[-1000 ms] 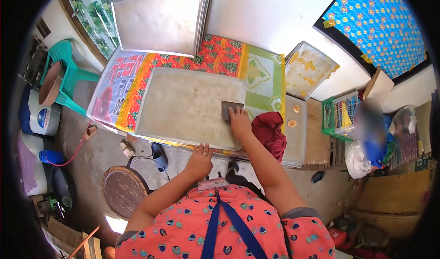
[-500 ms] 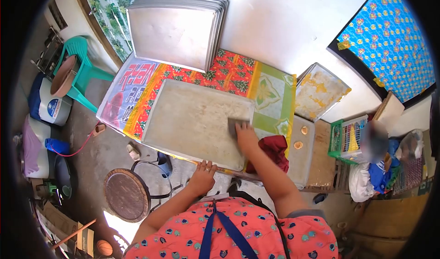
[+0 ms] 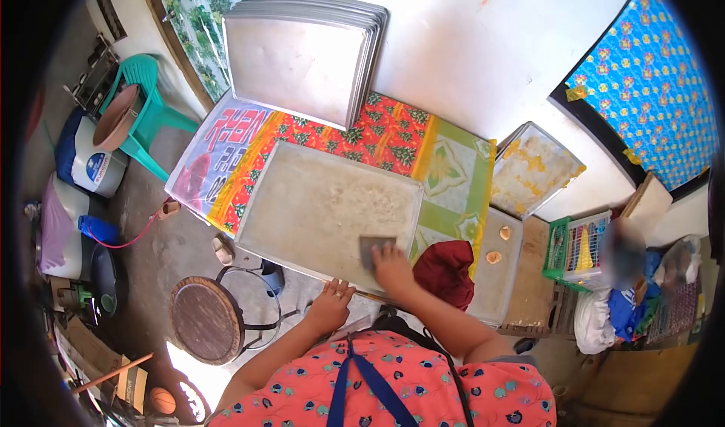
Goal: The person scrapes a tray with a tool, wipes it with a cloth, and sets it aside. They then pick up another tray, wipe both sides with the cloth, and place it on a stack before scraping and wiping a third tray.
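Containers first. The large tray [image 3: 325, 208] lies flat on the patterned tablecloth [image 3: 393, 136] at the centre of the frame. Its floor carries a thin pale film and nothing else. A stack of trays [image 3: 302, 53] leans upright against the wall at upper centre, the front one bare. A single tray [image 3: 532, 170] leans on the wall at the right, blotched with yellow residue. Below it, at lower right, a flat tray [image 3: 491, 283] holds two small round pieces [image 3: 504, 233], close together near its far end. The green crate [image 3: 560, 246] further right holds coloured items too small to identify.

Hands. Your right hand [image 3: 393, 265] is at the near right corner of the large tray, arm reaching forward from the lower frame. It holds a dark flat pad [image 3: 375, 247] down on the tray floor under nearly straight fingers. The pad lies just inside the near rim. Your left hand [image 3: 330, 306] is at the tray's near edge, left of the right hand, fingers bent over the rim, wrist low. A red cloth [image 3: 445, 272] lies bunched just right of your right forearm, between the two flat trays.
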A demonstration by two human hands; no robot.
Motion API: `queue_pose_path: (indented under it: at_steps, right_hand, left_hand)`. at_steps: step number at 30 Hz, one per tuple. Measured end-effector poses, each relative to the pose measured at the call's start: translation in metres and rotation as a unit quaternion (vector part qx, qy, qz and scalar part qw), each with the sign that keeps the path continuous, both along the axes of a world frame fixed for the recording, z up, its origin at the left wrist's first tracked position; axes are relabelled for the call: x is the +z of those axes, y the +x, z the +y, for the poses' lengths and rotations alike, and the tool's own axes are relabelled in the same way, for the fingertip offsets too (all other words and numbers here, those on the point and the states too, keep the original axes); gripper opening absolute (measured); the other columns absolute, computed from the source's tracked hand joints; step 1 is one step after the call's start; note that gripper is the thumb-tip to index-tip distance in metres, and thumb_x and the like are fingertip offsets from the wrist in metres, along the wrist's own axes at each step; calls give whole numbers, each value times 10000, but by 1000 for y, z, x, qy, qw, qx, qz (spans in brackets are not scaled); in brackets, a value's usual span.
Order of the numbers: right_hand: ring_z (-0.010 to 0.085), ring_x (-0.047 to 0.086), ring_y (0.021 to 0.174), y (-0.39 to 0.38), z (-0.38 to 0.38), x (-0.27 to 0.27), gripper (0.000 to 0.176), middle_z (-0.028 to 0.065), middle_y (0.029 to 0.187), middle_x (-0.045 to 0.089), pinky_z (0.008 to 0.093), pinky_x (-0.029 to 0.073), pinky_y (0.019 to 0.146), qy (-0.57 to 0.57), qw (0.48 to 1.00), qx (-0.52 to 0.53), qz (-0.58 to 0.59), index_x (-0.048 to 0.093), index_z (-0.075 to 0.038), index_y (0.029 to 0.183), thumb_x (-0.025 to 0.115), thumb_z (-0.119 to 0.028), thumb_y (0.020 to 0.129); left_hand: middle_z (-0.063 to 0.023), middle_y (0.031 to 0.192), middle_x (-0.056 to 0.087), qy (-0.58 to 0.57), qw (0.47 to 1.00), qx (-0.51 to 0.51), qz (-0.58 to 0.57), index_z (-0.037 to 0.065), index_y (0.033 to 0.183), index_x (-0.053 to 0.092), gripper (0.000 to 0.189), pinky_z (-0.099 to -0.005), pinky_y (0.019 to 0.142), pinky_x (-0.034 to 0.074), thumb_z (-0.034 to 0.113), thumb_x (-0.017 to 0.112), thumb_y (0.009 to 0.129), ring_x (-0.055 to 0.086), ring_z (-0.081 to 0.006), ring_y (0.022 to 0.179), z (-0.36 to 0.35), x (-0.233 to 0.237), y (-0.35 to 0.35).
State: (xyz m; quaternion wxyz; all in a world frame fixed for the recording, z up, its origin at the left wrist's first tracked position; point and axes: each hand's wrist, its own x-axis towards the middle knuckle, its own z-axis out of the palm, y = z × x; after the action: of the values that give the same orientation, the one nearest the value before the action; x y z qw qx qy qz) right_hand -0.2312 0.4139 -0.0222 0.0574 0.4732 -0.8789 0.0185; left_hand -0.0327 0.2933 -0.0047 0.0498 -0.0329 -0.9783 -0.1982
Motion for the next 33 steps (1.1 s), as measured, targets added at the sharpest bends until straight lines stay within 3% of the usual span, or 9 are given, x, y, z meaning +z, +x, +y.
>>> queue_pose_path:
  at_steps: [2,5,6,10,13,22,26,30,33]
  right_hand:
    - [404,562,1019,25,3,-1,462,260,1178,537,450,453,905,-7,998,53,-31,473,-25,1267,485,-95,811]
    - [382,562,1049,-55,-38,28,407,260,1201,538,419,450,895,56,995,-73,-48,505,-25,1238,461,-115,843]
    - [371,555,1067,-81,-43,14,410,258,1226,521,413,448,894,20,994,-107,19,497,-26,1244,462,-105,844]
    - [361,575,995,-25,-12,23,438,252,1152,534,426,470,834,29,998,-52,-19,490,-26,1255,483,-131,830]
    - [394,576,969,61,43,-3,410,274,1146,538,473,479,819,23,996,62,66,559,-26,1184,514,-158,799]
    - [351,583,977,-40,-37,28,439,246,1133,554,415,488,799,63,988,-126,-62,479,-16,1252,489,-131,829]
    - [354,580,1011,57,13,7,430,226,1138,563,416,496,807,44,998,-4,48,517,-25,1228,509,-129,811]
    - [271,619,931,50,13,66,423,130,1034,616,376,505,776,106,987,-52,-110,535,-60,1225,509,-112,805]
    - [294,618,914,42,14,73,401,134,993,614,390,495,789,-10,997,-30,-63,548,-55,1208,513,-142,818]
  left_hand:
    - [-234,1209,501,9,1000,3,1,-26,1185,502,527,-517,974,401,84,558,673,460,-431,1147,0,7,2]
    - [-237,1220,490,33,999,1,-19,-32,1211,484,529,-531,996,368,79,554,698,445,-428,1166,0,8,3]
    - [-236,1229,487,14,1000,-3,-13,-36,1208,490,529,-531,998,368,87,560,698,446,-430,1163,0,3,3]
    - [-233,1223,493,12,1000,-12,-6,-41,1198,503,525,-526,995,372,100,561,695,439,-433,1164,-3,3,4]
    - [-239,1220,496,17,1000,-6,4,-47,1193,511,526,-523,993,371,110,557,693,440,-444,1157,1,3,5]
    - [-226,1212,496,-4,1000,-16,-3,-32,1191,503,486,-498,993,377,97,545,725,450,-430,1153,-2,2,5]
    - [-184,1281,483,-29,999,28,-12,3,1229,506,507,-576,1013,312,138,548,742,438,-412,1193,2,2,0]
    - [-184,1402,393,-27,999,28,18,12,1304,457,597,-603,1045,244,204,567,750,312,-460,1296,6,-9,1]
    - [-184,1407,385,11,1000,0,25,4,1305,455,592,-595,1051,244,214,565,763,294,-455,1309,7,-18,-2]
